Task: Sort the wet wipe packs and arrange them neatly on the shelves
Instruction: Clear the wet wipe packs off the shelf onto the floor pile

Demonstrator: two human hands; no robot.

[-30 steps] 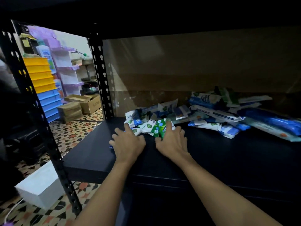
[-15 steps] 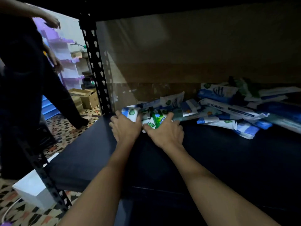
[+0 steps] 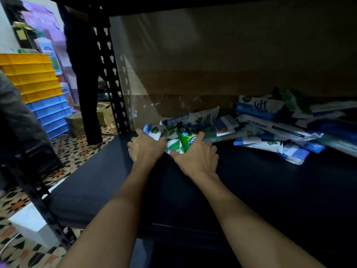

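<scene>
Here, both hands, left [image 3: 145,147] and right [image 3: 195,158], fingers curled around crinkly small plastic wipe packs [image 3: 182,139] on the matte black shelf [image 3: 251,182].

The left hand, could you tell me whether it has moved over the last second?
Yes. The left hand has slid along the shelf toward its back left upright post, reaching the blue-and-white pack beside it.

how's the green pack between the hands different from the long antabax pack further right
The green pack is mostly green and short; the antabax pack is white with blue lettering and much longer. The green pack sits between the left hand and right hand, both touching the small packs around it; no hand touches the antabax pack. The green pack points roughly away from the camera, the antabax one lies crosswise atop the pile. Both lie on the dark shelf.
</scene>
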